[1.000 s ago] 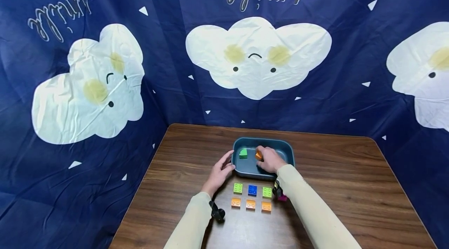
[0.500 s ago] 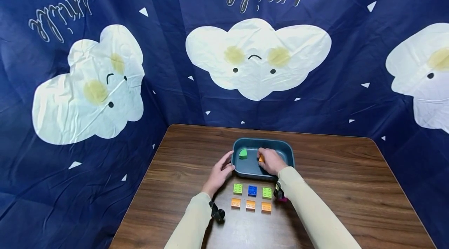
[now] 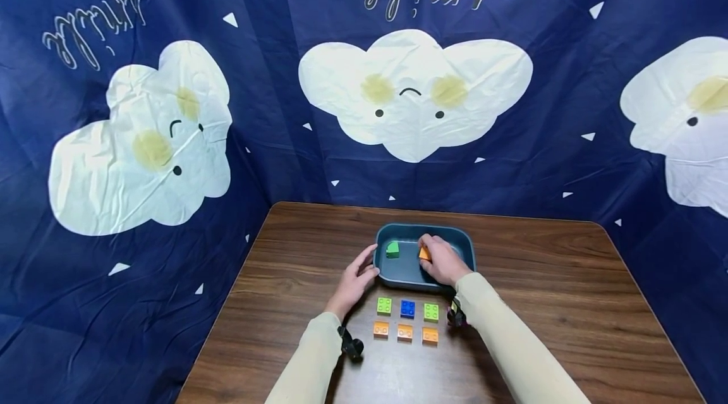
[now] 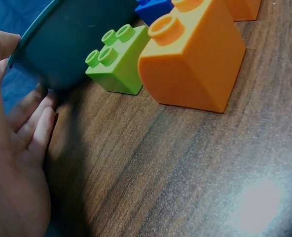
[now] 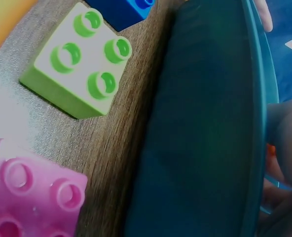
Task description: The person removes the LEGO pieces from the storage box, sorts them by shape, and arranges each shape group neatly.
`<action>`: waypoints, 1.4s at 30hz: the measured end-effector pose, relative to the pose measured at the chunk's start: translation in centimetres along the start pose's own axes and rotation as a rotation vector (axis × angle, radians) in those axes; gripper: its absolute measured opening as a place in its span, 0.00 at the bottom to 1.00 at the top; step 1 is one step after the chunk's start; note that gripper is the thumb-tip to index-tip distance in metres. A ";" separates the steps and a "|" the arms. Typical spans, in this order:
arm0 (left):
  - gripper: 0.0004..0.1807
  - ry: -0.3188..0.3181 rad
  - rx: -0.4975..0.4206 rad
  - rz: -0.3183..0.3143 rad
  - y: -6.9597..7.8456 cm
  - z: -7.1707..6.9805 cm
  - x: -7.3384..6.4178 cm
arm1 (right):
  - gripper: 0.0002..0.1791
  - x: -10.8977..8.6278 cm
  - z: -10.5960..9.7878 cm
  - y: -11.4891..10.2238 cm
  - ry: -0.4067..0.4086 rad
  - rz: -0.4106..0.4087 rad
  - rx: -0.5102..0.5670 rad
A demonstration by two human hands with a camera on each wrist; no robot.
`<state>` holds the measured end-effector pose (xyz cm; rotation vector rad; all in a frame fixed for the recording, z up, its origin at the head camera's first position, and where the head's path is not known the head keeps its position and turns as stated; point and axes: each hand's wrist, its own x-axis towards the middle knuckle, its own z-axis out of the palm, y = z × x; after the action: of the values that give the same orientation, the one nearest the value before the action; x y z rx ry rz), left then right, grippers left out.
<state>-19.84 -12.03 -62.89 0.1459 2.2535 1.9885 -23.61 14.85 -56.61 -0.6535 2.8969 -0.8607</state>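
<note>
My right hand (image 3: 443,260) reaches into the dark teal tray (image 3: 400,284) and pinches an orange toy building block (image 3: 424,253) near the tray's floor. In the right wrist view the tray wall hides most of that block. Left of it inside the tray lies a green block with a rounded side (image 3: 393,249). Outside, my left hand (image 3: 354,282) rests against the tray's left end, its fingers spread along the wall. The left wrist view shows one fingertip (image 4: 8,42) at the rim and other fingers lower, by the wall.
In front of the tray stand two lime blocks (image 3: 384,306) with a blue block (image 3: 407,308) between them. Three orange blocks (image 3: 405,332) form a nearer row. A pink block (image 5: 35,192) sits by the right wrist. The wooden table (image 3: 569,303) meets a dark blue cloth backdrop.
The orange block in my right hand has shifted slightly to the right within the tray, turning a little. My left hand has kept its place at the tray's end.
</note>
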 end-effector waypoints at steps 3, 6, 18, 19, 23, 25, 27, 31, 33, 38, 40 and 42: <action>0.32 0.001 -0.002 0.005 -0.1 -0.1 0.0 | 0.22 -0.4 -0.1 0.1 0.029 -0.010 0.027; 0.32 0.003 0.004 0.007 -0.1 -0.1 0.0 | 0.21 -0.8 -0.4 0.0 0.051 -0.014 0.054; 0.32 0.015 0.011 0.007 0.3 0.1 -0.1 | 0.20 -2.8 -1.5 -0.1 0.081 -0.070 0.012; 0.32 0.014 0.013 0.008 0.3 0.1 -0.2 | 0.20 -2.9 -1.5 -0.1 0.090 -0.078 0.015; 0.31 0.013 0.007 -0.001 1.0 0.2 -0.5 | 0.20 -3.6 -2.0 0.0 0.133 -0.102 0.038; 0.32 0.008 0.002 -0.007 1.9 0.2 -0.8 | 0.19 -4.1 -2.3 0.0 0.155 -0.102 0.044; 0.32 0.002 -0.006 -0.023 2.2 0.2 -0.8 | 0.19 -4.6 -2.7 -0.1 0.177 -0.099 0.045; 0.32 0.009 0.009 -0.035 1.1 0.0 -0.2 | 0.18 -5.8 -3.4 -0.2 0.211 -0.100 0.054; 0.32 0.016 0.020 -0.017 0.5 0.0 0.1 | 0.17 -6.2 -3.6 -0.3 0.220 -0.110 0.049; 0.32 0.019 0.023 0.038 0.4 0.1 0.0 | 0.16 -7.6 -3.7 -0.5 0.252 -0.136 0.031; 0.32 0.018 0.023 0.040 0.3 0.2 0.0 | 0.16 -8.2 -3.7 -0.6 0.268 -0.133 0.039; 0.32 0.018 0.023 0.031 0.3 0.2 0.0 | 0.17 -9.0 -3.7 -0.7 0.277 -0.130 0.049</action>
<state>-19.86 -11.80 -62.62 0.1672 2.2991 1.9878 -15.78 19.92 -53.72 -0.7831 3.0893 -1.1182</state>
